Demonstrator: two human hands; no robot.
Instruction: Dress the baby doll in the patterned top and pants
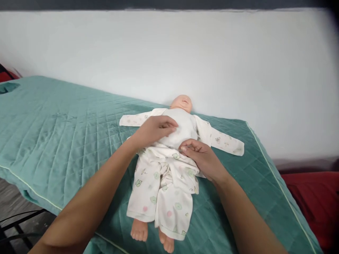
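A baby doll (182, 102) lies on its back, its head near the wall and its bare feet toward me. It wears a white long-sleeved top (182, 123), spread at the sides, and white pants (174, 208) printed with green and pink figures. Over the doll's chest and belly hovers my left hand (160, 128), fingers loosely curved with a gap to the thumb and nothing visible between them. At the waist, my right hand (200, 153) pinches the upper edge of the pants between thumb and index finger. Its other fingers are curled, partly out of sight.
Under the doll is a green quilted cover (79, 123) with a pale piped edge. A white wall (169, 53) runs behind it. To the right stands something red (312, 201). Black metal bars (21, 225) show at the lower left above the floor.
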